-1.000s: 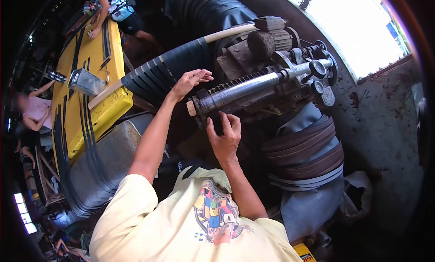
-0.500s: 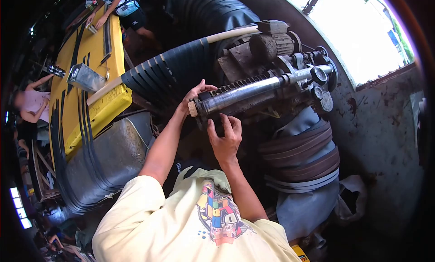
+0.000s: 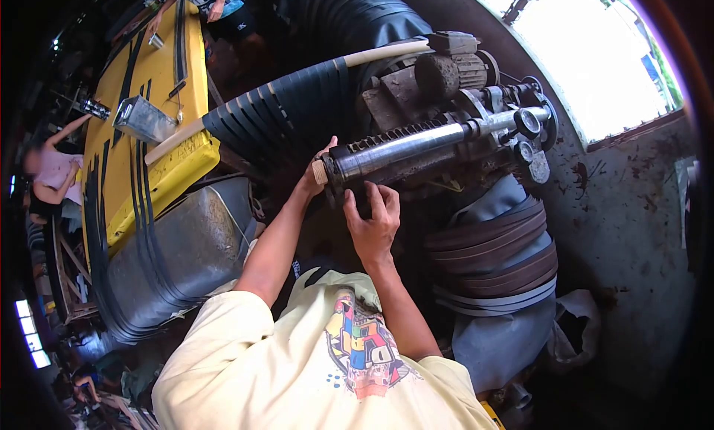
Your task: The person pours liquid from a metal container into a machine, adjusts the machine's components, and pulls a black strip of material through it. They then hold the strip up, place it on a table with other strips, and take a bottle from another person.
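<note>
At far left, a co-worker in a pale top [image 3: 53, 171] is beside the yellow table [image 3: 195, 88], whose scuffed, glossy surface bears flat black strips and an open, dull metal box [image 3: 145, 122]. Next comes a rounded grey form [image 3: 197, 225], then a pale pole [image 3: 176, 141] wrapped in smooth black bands. Your left hand [image 3: 310, 178] is at the near end of the polished metal roller [image 3: 405, 149], beside its pale, ridged round end piece [image 3: 320, 172]; its fingers are mostly hidden, so you cannot tell its grip. The roller slants up and right in front of you, with a toothed row along its far side. Below it, your right hand [image 3: 375, 218] has bent fingers, thumb and index spread, tips near the dark underside; contact is unclear. Farther right are the grimy, ribbed motor [image 3: 470, 71] and brown-and-grey wrapped sheeting [image 3: 494, 244].
</note>
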Tool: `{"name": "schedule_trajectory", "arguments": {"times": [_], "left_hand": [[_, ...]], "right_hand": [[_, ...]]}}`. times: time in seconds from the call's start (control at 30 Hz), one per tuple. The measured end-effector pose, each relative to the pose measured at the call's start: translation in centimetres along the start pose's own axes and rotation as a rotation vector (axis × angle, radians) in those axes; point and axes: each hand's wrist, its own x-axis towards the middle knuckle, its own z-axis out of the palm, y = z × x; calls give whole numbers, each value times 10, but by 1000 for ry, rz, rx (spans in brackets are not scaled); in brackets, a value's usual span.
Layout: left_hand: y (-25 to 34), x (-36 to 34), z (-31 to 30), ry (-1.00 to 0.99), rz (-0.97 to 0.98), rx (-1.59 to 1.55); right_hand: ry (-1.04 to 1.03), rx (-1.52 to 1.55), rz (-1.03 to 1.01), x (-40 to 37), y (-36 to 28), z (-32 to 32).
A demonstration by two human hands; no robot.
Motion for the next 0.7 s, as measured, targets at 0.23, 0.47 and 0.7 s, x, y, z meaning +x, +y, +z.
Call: {"name": "schedule_trajectory", "arguments": {"times": [0.23, 0.47, 0.7], "left_hand": [[-41, -39, 10, -94, 459, 99], [-54, -62, 26, 315, 216, 197], [-45, -97, 56, 409, -136, 302]], "right_hand": [[-8, 9, 1, 0, 1, 0], [-17, 26, 16, -1, 3, 1], [-41, 28, 72, -1, 5, 1]]}}
